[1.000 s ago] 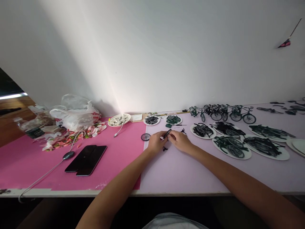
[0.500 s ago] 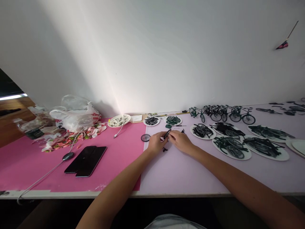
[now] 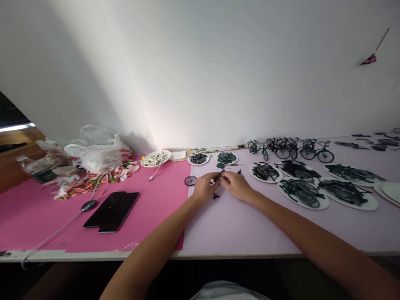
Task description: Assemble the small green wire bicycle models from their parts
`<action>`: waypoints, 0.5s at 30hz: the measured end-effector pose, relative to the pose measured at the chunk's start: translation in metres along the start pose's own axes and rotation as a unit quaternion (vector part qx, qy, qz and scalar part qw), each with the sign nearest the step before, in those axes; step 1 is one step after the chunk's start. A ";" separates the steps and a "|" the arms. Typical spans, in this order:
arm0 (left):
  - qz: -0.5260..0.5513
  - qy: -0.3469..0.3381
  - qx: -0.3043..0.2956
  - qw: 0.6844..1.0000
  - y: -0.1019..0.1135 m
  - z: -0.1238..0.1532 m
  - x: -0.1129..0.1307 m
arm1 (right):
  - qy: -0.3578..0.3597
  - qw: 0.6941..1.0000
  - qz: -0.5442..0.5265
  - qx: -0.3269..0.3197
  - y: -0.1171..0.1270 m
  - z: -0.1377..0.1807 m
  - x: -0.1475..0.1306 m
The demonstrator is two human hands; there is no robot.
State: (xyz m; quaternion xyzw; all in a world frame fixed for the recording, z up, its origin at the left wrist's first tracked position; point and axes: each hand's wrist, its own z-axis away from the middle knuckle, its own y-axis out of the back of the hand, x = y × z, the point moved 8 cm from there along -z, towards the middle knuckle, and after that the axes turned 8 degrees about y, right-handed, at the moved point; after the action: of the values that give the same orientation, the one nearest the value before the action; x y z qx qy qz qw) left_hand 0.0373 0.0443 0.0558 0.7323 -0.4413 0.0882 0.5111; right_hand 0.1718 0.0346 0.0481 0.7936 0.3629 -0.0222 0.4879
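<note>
My left hand and my right hand meet over the pale lilac sheet, fingers closed from both sides on a small black toy bicycle part. The part looks narrow and tilted; fingers hide much of it, so its exact kind is unclear. Left of my left hand lies a loose black spoked wheel. A small black piece rests just below the hands. Beyond my right fingers are another small dark piece and a dark green block.
Plates of bicycle parts stand on the right, before assembled model bicycles by the wall. Further back are two small part plates. Leftward lie black phones, a cable, a plate of pale pieces, flower pieces and a plastic bag.
The black part has turned slightly between my fingers and now looks thinner. Both hands stay in nearly the same place.
</note>
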 end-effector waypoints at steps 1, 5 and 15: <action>0.001 0.000 -0.001 1.000 0.000 0.000 0.000 | 0.004 1.000 0.009 -0.001 0.001 0.000 -0.001; 0.007 0.000 -0.006 1.000 0.000 0.000 0.001 | 0.027 0.998 0.052 -0.018 0.000 -0.002 -0.003; -0.024 -0.017 -0.005 1.000 -0.002 0.001 0.004 | 0.011 0.997 0.067 -0.037 -0.007 -0.002 0.007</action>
State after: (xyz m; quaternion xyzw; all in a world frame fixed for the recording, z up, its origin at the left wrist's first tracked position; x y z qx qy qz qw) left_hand 0.0407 0.0416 0.0563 0.7415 -0.4325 0.0610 0.5093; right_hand 0.1726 0.0415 0.0411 0.7976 0.3151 0.0324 0.5132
